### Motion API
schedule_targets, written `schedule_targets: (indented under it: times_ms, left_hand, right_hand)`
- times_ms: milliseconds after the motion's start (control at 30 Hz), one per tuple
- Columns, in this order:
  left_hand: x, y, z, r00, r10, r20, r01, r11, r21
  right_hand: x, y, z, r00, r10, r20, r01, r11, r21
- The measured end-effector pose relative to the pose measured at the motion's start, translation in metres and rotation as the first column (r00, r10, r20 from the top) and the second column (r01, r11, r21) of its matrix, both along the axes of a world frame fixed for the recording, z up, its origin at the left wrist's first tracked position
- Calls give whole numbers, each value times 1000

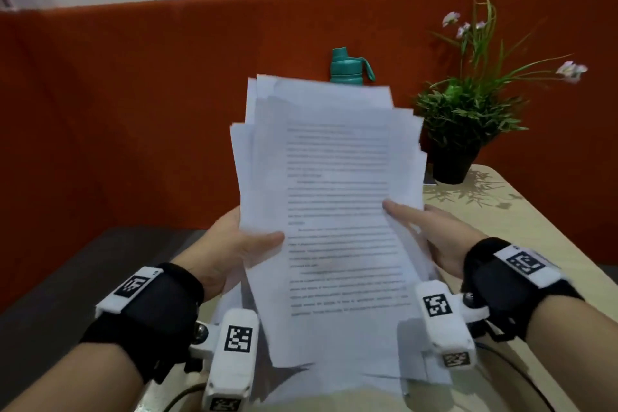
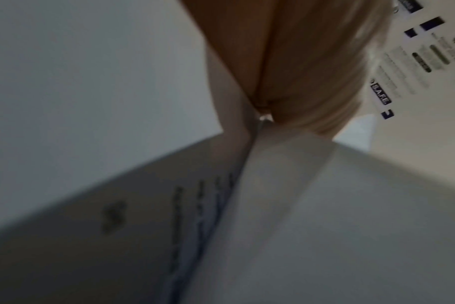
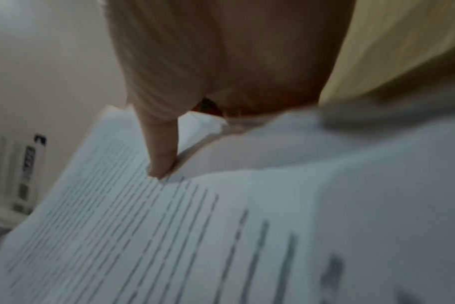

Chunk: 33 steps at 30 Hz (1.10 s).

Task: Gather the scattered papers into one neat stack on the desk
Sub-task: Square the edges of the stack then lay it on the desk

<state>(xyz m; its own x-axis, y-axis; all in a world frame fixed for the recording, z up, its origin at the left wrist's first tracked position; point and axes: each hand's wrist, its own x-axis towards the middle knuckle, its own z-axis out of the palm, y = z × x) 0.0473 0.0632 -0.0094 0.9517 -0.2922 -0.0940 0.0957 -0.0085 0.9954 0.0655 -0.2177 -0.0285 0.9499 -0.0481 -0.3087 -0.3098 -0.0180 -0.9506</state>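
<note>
Holding the papers (image 1: 329, 211) upright above the desk (image 1: 521, 237), my left hand (image 1: 234, 244) and right hand (image 1: 431, 234) pinch their side edges, thumbs in front. Corners fan unevenly, so I'd loosen slightly and tap the near edge down square.

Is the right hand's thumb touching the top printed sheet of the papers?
Touching. In the right wrist view the thumb tip presses on the printed top sheet; the head view shows the same.
</note>
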Motion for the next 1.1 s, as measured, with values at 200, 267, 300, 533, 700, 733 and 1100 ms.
schedule_targets:
  times_ms: [200, 267, 300, 533, 700, 733, 1100]
  left_hand:
    - [22, -22, 44, 926, 232, 299, -257, 965, 47]
    - [26, -33, 62, 868, 303, 394, -322, 946, -18]
    - [27, -39, 69, 842, 329, 427, -338, 939, -58]
    - [26, -69, 65, 738, 477, 478, -459, 873, -162]
    - [23, -73, 67, 676, 515, 527, -459, 854, -245]
    - [23, -73, 68, 656, 518, 550, -461, 851, -251]
    - [25, -71, 67, 662, 467, 587, -426, 878, -218]
  right_hand:
    - [1, 0, 54, 871, -139, 471, 86, 988, 131]
    - [-3, 0, 70, 820, -129, 558, 97, 992, 87]
    - [-6, 1, 77, 795, -128, 593, 104, 992, 75]
    - [-20, 6, 82, 665, -204, 718, 282, 959, 12]
    - [-23, 12, 94, 579, -332, 745, 315, 933, 171]
    - [-23, 12, 98, 545, -367, 754, 322, 922, 216]
    - [-22, 18, 124, 424, -434, 795, 325, 892, 314]
